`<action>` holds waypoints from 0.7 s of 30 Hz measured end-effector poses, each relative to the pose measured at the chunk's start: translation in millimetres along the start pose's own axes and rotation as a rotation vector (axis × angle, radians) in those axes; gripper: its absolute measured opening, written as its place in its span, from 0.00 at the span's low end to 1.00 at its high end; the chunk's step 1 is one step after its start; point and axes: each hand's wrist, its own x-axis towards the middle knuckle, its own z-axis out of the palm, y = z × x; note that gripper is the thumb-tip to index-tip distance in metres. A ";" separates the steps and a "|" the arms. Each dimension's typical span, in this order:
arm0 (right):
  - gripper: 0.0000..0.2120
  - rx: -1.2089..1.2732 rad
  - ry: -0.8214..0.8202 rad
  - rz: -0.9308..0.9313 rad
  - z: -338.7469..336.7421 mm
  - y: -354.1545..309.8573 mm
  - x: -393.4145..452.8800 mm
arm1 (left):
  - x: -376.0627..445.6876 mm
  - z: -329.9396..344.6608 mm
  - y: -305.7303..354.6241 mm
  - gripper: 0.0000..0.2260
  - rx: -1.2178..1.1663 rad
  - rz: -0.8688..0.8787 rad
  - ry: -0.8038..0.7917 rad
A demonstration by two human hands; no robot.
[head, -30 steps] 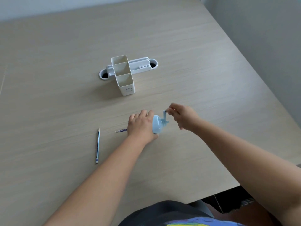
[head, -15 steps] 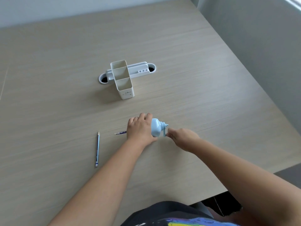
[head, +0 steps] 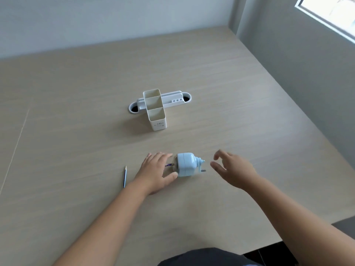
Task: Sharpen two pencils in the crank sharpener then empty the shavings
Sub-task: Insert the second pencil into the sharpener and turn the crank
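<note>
The light blue crank sharpener stands on the wooden table, its crank pointing right and down. A purple pencil sticks out of its left side, mostly hidden under my left hand. That hand lies spread beside the sharpener, fingers extended and thumb tip touching the sharpener's front corner. My right hand hovers open to the right of the crank, clear of it. A second, blue pencil lies on the table left of my left wrist, tip pointing away.
A white desk organizer with open compartments stands further back, across a white cable slot in the tabletop. The table's right edge runs along a grey wall, and its near edge is at my body.
My right hand has let go of the crank and moved off to the right, opening. My left hand has slid left off the sharpener body and spread out. The view has tilted up.
</note>
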 end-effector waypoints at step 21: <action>0.32 0.173 -0.354 -0.297 19.6 -62.8 37.6 | -4.6 24.3 -12.9 0.10 0.150 0.004 0.076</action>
